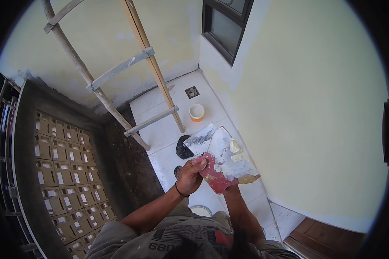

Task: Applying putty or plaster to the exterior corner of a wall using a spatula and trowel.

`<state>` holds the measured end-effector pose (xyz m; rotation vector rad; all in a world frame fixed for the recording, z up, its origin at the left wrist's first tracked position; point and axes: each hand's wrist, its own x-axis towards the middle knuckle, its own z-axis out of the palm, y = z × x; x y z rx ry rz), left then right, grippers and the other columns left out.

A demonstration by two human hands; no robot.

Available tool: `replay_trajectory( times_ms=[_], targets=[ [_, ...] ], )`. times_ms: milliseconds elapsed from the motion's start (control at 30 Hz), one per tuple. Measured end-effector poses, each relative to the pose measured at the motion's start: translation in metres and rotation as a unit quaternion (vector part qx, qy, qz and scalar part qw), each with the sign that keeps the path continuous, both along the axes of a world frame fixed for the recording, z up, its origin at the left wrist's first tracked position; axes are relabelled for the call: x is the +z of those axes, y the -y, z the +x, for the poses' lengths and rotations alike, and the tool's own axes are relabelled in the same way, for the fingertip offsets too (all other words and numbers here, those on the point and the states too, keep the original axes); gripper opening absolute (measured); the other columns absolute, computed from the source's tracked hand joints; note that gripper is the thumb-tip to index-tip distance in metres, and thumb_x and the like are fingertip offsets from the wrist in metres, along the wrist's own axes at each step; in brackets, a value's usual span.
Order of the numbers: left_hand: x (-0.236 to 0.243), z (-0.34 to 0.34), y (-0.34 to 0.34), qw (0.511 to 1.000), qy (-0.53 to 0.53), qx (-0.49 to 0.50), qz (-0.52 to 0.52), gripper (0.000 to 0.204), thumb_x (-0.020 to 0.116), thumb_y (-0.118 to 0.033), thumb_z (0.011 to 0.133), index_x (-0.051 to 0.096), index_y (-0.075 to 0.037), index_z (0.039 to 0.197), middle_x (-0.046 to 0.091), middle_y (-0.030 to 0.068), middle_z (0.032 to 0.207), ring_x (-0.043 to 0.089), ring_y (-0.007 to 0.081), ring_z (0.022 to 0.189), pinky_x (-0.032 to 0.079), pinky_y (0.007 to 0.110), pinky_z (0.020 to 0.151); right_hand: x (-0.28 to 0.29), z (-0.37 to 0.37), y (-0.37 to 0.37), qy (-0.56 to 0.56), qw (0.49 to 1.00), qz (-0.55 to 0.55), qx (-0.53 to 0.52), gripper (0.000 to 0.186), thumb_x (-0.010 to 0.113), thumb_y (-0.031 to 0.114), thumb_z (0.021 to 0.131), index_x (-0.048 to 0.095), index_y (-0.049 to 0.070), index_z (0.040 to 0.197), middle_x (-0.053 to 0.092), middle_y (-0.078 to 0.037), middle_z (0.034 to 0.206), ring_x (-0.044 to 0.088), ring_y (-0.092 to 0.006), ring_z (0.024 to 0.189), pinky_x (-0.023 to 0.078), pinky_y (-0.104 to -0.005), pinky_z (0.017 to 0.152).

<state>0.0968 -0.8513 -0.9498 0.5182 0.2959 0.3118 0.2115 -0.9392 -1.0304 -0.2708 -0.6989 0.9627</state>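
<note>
In front of my body, my left hand (190, 176) is closed on the near left corner of a red putty scraper (213, 175), its thumb lying on top. The scraper's wide face is smeared with white filler, and a cream lump of putty (235, 146) sits near its right side. My right forearm (241, 209) runs up beneath the scraper, which hides my right hand and its fingers. Just beyond the left hand is a white sheet-like piece with dark grey streaks (199, 139); whether it touches the scraper I cannot tell.
A wooden ladder (153, 69) leans at the left wall. On the white tiles stand a white and orange tub (196, 113), a black plastic bag (184, 147) and a pale round container (200, 210) near my legs. A floor drain (192, 92) lies near the corner. Pale yellow wall (311, 108) borders the right.
</note>
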Motion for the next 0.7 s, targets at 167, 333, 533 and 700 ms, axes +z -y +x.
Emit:
replay_trajectory(
  times_ms=[167, 333, 533, 700],
  targets=[
    [0.015, 0.005, -0.056, 0.996, 0.029, 0.074, 0.05, 0.024, 0.059, -0.02, 0.104, 0.068, -0.002, 0.117, 0.072, 0.0084, 0.113, 0.067, 0.0184, 0.104, 0.05, 0.037, 0.098, 0.042, 0.012, -0.038, -0.084, 0.978, -0.19, 0.01, 0.061, 0.06, 0.035, 0.103, 0.039, 0.003, 0.151, 0.055, -0.014, 0.145, 0.055, -0.0252, 0.132, 0.045, -0.0388, 0.111],
    [0.091, 0.0, -0.09, 0.978, 0.074, 0.183, 0.068, 0.03, 0.058, -0.023, 0.105, 0.063, -0.003, 0.127, 0.068, 0.0078, 0.127, 0.062, 0.0188, 0.116, 0.045, 0.04, 0.105, 0.082, 0.054, -0.098, -0.128, 0.971, -0.193, -0.063, 0.05, 0.071, 0.017, 0.091, 0.053, 0.004, 0.136, 0.063, -0.011, 0.132, 0.062, -0.0273, 0.12, 0.046, -0.0455, 0.107],
    [0.144, -0.036, -0.104, 0.905, 0.117, 0.351, 0.208, 0.032, 0.056, -0.024, 0.106, 0.061, -0.001, 0.129, 0.065, 0.0091, 0.129, 0.062, 0.0231, 0.12, 0.046, 0.046, 0.107, 0.144, 0.137, -0.086, -0.053, 0.958, -0.263, -0.103, 0.049, 0.069, 0.001, 0.081, 0.059, 0.01, 0.127, 0.069, -0.008, 0.111, 0.068, -0.0218, 0.096, 0.057, -0.0438, 0.078],
    [0.187, -0.05, -0.089, 0.79, 0.094, 0.493, 0.353, 0.024, 0.058, -0.017, 0.106, 0.062, 0.001, 0.121, 0.066, 0.0085, 0.12, 0.062, 0.0206, 0.117, 0.047, 0.04, 0.105, 0.247, 0.127, -0.111, -0.025, 0.973, -0.228, 0.011, 0.035, 0.062, 0.008, 0.093, 0.059, -0.001, 0.127, 0.07, -0.012, 0.113, 0.071, -0.0261, 0.1, 0.057, -0.045, 0.088]
  ],
)
